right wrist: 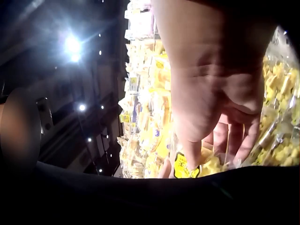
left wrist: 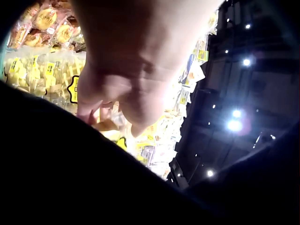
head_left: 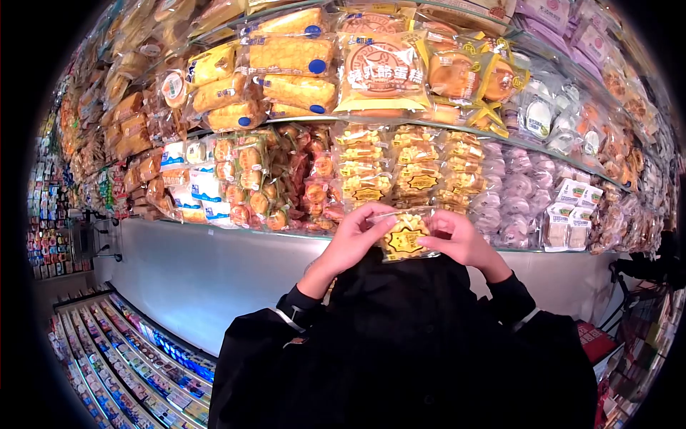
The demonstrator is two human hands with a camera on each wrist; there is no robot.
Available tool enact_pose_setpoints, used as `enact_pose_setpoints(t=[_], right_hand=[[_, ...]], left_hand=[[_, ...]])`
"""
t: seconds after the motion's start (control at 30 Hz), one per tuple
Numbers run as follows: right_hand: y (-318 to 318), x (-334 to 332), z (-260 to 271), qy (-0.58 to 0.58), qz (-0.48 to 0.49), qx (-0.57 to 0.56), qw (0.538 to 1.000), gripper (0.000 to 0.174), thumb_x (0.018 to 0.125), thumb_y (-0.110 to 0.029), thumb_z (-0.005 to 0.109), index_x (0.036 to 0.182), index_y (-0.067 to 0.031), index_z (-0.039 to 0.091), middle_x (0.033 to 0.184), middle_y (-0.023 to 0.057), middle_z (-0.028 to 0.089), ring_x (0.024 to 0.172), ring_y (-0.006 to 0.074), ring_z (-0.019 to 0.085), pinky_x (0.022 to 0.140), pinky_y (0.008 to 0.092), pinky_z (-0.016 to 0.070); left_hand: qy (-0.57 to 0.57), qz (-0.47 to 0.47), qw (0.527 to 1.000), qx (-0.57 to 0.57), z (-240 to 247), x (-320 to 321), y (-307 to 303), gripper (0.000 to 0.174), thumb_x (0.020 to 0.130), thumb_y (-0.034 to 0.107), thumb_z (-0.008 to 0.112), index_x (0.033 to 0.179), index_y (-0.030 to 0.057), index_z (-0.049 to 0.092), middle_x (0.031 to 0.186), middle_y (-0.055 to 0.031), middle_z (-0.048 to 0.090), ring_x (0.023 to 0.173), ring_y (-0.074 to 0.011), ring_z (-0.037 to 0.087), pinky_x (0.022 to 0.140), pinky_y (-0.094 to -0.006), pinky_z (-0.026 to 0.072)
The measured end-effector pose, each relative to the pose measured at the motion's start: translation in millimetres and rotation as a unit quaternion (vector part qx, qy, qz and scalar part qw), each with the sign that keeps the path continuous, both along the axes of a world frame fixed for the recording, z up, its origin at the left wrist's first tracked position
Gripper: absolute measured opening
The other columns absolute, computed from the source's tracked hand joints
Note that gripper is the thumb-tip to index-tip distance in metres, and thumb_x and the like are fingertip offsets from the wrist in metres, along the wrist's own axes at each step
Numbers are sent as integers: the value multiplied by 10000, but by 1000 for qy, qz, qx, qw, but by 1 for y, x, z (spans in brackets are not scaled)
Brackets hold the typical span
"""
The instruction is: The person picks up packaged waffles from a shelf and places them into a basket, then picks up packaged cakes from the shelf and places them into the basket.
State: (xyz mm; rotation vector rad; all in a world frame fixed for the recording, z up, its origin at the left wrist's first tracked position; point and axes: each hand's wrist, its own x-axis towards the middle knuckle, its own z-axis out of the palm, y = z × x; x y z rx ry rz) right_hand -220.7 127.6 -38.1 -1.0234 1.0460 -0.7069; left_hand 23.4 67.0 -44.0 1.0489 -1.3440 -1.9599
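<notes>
In the head view a small clear packet [head_left: 404, 243] of yellow snack pieces, with a black-edged yellow label, is held up in front of the shelf. My left hand [head_left: 357, 234] pinches its left side, thumb on the front. On the other side my right hand [head_left: 463, 240] grips the packet, its thumb over the label's right edge. In the right wrist view, the curled fingers of my right hand [right wrist: 215, 108] are around the packet [right wrist: 185, 168]. The left wrist view shows my left hand [left wrist: 126, 79] from the wrist side, with most of the packet hidden.
Similar yellow packets [head_left: 414, 168] hang in rows right behind the hands. Purple packets [head_left: 518, 189] and white-labelled ones [head_left: 572, 214] lie to the right. Large bagged cakes [head_left: 381, 71] fill the shelf above. Low at left stands a rack [head_left: 128, 357] of small goods.
</notes>
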Motion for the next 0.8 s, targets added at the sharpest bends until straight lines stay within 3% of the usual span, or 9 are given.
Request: enact_pose_setpoints(t=[0.1, 0.13, 0.23, 0.3, 0.43, 0.5, 0.53, 0.6, 0.8], right_hand=[[11, -6, 6, 5, -105, 8, 994, 276, 875, -48, 681, 1107, -18, 535, 902, -18, 605, 845, 57, 569, 780, 219, 464], [15, -6, 6, -52, -169, 50, 983, 265, 879, -44, 676, 1104, -15, 539, 921, -10, 616, 855, 56, 570, 769, 223, 465], [26, -3, -32, -29, -124, 30, 991, 209, 921, -93, 633, 1089, 2, 552, 962, 6, 635, 871, 69, 588, 770, 235, 481], [27, -4, -40, 17, -85, 36, 996, 198, 938, -114, 615, 1084, 5, 554, 968, 10, 639, 876, 78, 597, 763, 240, 486], [18, -3, -34, 180, -25, -9, 983, 248, 960, -228, 569, 1042, 6, 583, 833, 98, 651, 754, 176, 637, 703, 307, 494], [-1, 9, -11, 262, -13, -152, 953, 257, 944, -230, 549, 1021, 11, 596, 828, 180, 637, 759, 310, 643, 712, 380, 507], [-7, 12, -12, 260, -15, -154, 953, 257, 944, -230, 549, 1021, 11, 596, 828, 180, 637, 759, 310, 643, 712, 380, 507], [-21, 16, -15, 348, 4, -304, 887, 228, 929, -194, 531, 981, 18, 596, 836, 214, 631, 816, 390, 618, 715, 445, 500], [-35, 19, -12, 394, 52, -273, 876, 226, 910, -199, 540, 892, 21, 593, 784, 212, 634, 767, 408, 615, 698, 486, 491]], left_hand=[[28, -93, 995, 19, -3, -1, 2, 476, 868, 144, 719, 1264, 28, 484, 1134, -58, 566, 1037, -138, 569, 924, -275, 457], [2, -108, 994, -35, -8, -6, 8, 484, 870, 86, 704, 1292, 42, 471, 1135, -23, 577, 991, -130, 583, 870, -302, 505], [-30, -153, 987, -44, -6, -18, 5, 448, 870, 124, 709, 1255, 29, 500, 1051, -62, 622, 927, -160, 609, 794, -315, 519], [-169, -144, 914, -339, 14, -23, -7, 394, 872, 173, 696, 1202, 33, 532, 956, -106, 644, 855, -246, 648, 715, -357, 521], [-278, -137, 822, -478, 31, -43, -31, 344, 847, 224, 673, 1142, 77, 574, 974, -115, 631, 831, -372, 632, 668, -428, 512], [-309, -140, 789, -513, 30, -56, -40, 346, 831, 213, 681, 1139, 91, 581, 979, -101, 616, 808, -346, 637, 659, -418, 515], [-338, -142, 753, -547, 32, -61, -41, 350, 815, 202, 689, 1135, 104, 588, 984, -88, 602, 785, -320, 643, 649, -409, 518], [-355, -126, 725, -577, 18, -65, -46, 347, 793, 194, 699, 1116, 114, 601, 983, -70, 590, 790, -290, 634, 637, -395, 520], [-335, -45, 678, -653, 10, -63, -51, 332, 724, 174, 737, 1043, 127, 659, 940, -19, 575, 862, -217, 561, 647, -347, 495]])
